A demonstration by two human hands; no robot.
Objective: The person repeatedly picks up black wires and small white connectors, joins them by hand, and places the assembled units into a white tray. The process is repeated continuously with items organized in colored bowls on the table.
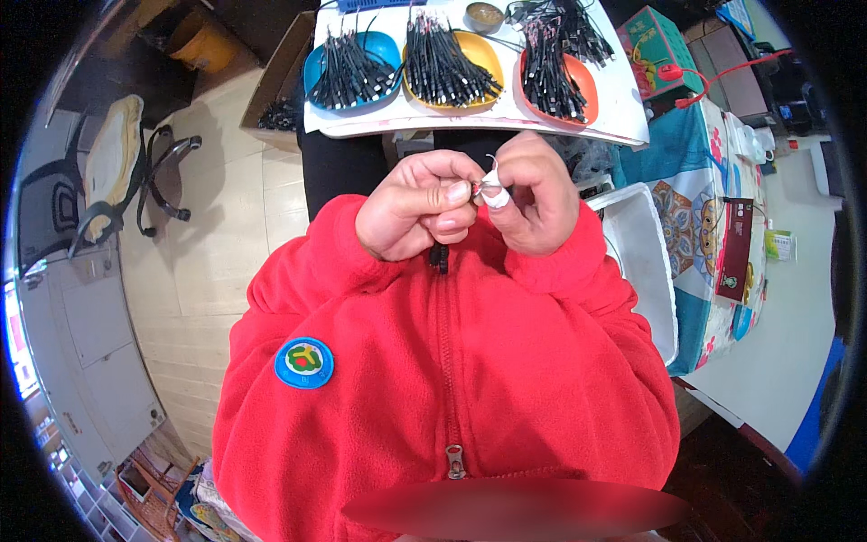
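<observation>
In front of my chest, my left hand is closed round a short black cable. The cable's dark lower ends hang below the fingers, and a bit of red shows at the fingertips. Close against it, my right hand pinches the thin wire end of the cable. White wrapping covers the right thumb and finger tips and hides part of the wires. Beyond my hands, similar black cables fill a blue tray, a yellow tray and an orange tray.
The trays stand on a white table with a small metal bowl and more loose cables. A white foam box is at my right. A cardboard box stands left of the table, and an office chair farther left.
</observation>
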